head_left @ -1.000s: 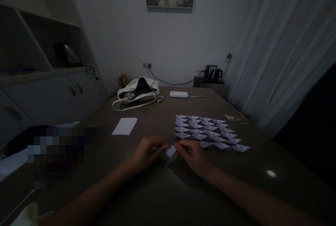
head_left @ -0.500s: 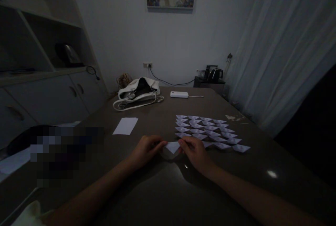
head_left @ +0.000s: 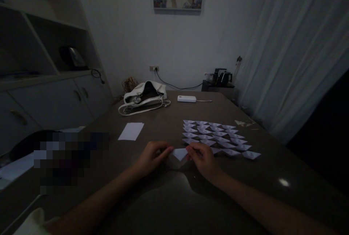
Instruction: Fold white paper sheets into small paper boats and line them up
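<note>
A small folded white paper piece (head_left: pixel 179 153) is pinched between both hands just above the dark table (head_left: pixel 174 198). My left hand (head_left: pixel 153 157) grips its left corner with curled fingers. My right hand (head_left: pixel 203 159) holds its right corner the same way. Just right of and behind my right hand, several folded paper pieces (head_left: pixel 218 136) lie in neat rows on the table. A flat white sheet stack (head_left: pixel 131 131) rests to the left, beyond my left hand.
A white handbag (head_left: pixel 143 96) and a white power bank (head_left: pixel 187 99) with its cable sit at the table's far end. Cabinets and shelves (head_left: pixel 49 82) line the left wall. White curtains (head_left: pixel 294 56) hang on the right. A kettle (head_left: pixel 222 76) stands in the far corner.
The paper piece between my fingers has been pulled out wider and flatter, and both hands have shifted slightly away from me.
</note>
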The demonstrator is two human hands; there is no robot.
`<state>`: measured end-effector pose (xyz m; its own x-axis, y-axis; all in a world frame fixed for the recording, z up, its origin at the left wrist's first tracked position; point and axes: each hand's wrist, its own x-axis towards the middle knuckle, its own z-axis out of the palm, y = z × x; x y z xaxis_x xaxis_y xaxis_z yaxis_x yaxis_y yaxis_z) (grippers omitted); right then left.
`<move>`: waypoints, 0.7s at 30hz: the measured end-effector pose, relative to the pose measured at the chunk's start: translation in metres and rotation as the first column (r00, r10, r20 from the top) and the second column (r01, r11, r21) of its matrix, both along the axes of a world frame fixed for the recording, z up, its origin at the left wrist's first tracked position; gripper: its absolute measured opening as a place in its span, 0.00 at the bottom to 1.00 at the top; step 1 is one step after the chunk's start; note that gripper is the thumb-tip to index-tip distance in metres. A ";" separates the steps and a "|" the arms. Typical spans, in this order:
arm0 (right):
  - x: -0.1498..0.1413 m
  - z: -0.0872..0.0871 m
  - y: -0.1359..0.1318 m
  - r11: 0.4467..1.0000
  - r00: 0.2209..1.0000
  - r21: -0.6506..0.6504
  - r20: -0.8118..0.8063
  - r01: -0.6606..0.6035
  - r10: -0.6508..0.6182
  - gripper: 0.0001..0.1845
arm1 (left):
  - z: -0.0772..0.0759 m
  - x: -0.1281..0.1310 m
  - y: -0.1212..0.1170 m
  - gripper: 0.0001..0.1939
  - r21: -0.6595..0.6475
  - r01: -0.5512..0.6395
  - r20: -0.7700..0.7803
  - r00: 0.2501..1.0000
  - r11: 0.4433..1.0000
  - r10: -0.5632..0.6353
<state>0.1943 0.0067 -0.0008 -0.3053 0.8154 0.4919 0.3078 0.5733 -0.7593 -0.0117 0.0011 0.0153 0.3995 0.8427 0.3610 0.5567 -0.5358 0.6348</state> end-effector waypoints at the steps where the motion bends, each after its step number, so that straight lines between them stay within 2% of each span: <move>1: 0.000 0.000 0.000 1.000 1.000 -0.001 -0.005 0.001 -0.001 0.23 | 0.000 0.000 0.000 0.19 -0.005 -0.001 -0.001 1.000 1.000 0.001; 5: -0.001 -0.002 0.000 0.999 0.999 -0.049 -0.051 -0.021 0.018 0.22 | -0.002 0.000 0.001 0.19 0.037 -0.036 -0.031 0.999 0.999 0.038; 9: -0.002 -0.005 0.002 0.982 0.987 -0.176 -0.153 -0.076 0.049 0.21 | -0.003 0.000 0.001 0.20 0.077 -0.073 -0.022 0.997 0.994 0.075; 12: -0.002 -0.007 0.004 0.969 0.975 -0.224 -0.213 -0.107 0.059 0.18 | -0.003 0.000 0.001 0.20 0.071 -0.091 0.008 0.996 0.993 0.091; 17: -0.002 -0.007 0.007 0.969 0.975 -0.222 -0.216 -0.109 0.061 0.16 | 0.001 0.001 -0.001 0.19 -0.026 -0.011 0.053 0.999 1.000 0.013; 21: -0.003 -0.006 0.007 0.970 0.970 -0.207 -0.229 -0.129 0.080 0.15 | 0.003 0.003 -0.003 0.15 -0.133 0.059 0.150 0.988 0.989 -0.039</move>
<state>0.1918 0.0137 -0.0070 -0.3002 0.8795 0.3692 0.0689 0.4060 -0.9113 -0.0084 -0.0019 0.0180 0.3928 0.8687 0.3019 0.4270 -0.4630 0.7767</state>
